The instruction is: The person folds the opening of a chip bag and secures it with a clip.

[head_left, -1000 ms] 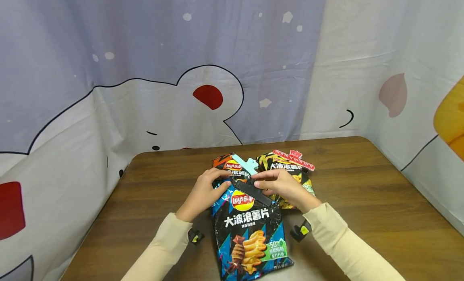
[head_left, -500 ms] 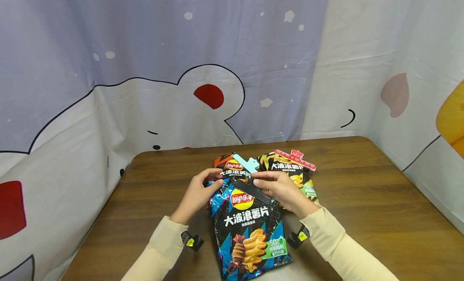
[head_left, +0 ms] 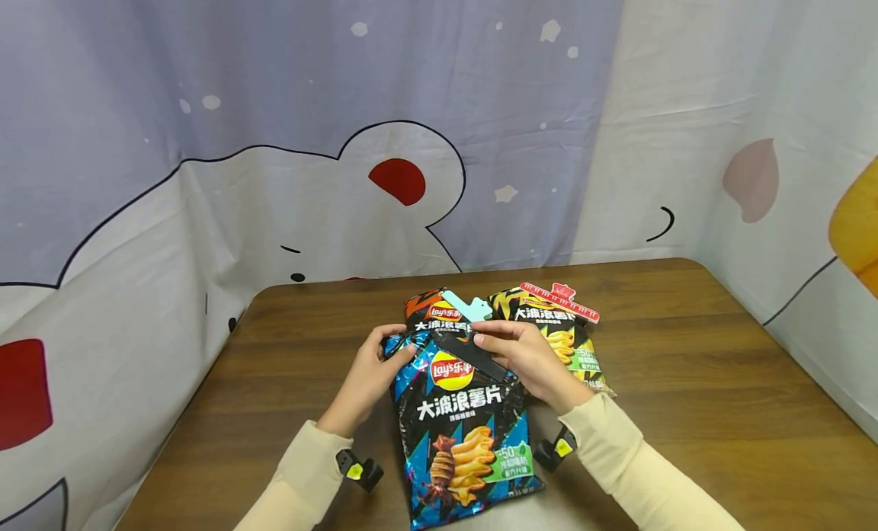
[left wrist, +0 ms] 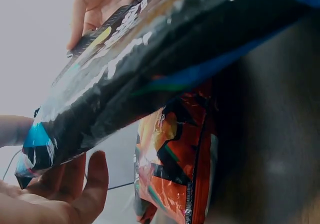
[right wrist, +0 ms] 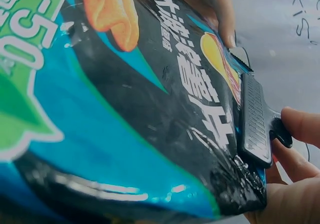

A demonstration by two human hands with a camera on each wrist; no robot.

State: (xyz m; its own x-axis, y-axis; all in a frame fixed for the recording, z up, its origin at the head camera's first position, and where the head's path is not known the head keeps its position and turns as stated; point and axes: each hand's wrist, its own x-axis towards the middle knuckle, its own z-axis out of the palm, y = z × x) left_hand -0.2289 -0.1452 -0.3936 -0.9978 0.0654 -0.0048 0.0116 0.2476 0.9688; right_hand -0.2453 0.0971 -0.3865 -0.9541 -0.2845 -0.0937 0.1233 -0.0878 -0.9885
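A blue and black chip bag (head_left: pixel 456 432) lies nearest the person, its top edge turned away. Across that top edge sits a black bag clip (head_left: pixel 473 356), slanted down to the right. My left hand (head_left: pixel 366 375) pinches the bag's upper left corner, with fingers underneath in the left wrist view. My right hand (head_left: pixel 538 359) grips the clip by its handle; in the right wrist view its thumb (right wrist: pixel 300 126) is on the handle and other fingers lie behind. The clip's long bar (right wrist: pixel 255 119) lies along the bag's edge.
Behind lie an orange and black chip bag (head_left: pixel 418 306) with a light blue clip (head_left: pixel 469 306) and a yellow and black chip bag (head_left: pixel 579 356) with a red clip (head_left: pixel 559 299). All rest on a brown wooden table (head_left: pixel 706 371), with a patterned curtain (head_left: pixel 302 211) beyond.
My left hand has moved left from beside the clip to the bag's upper left corner and taken hold there. The front bag has shifted slightly left, with my right hand following.
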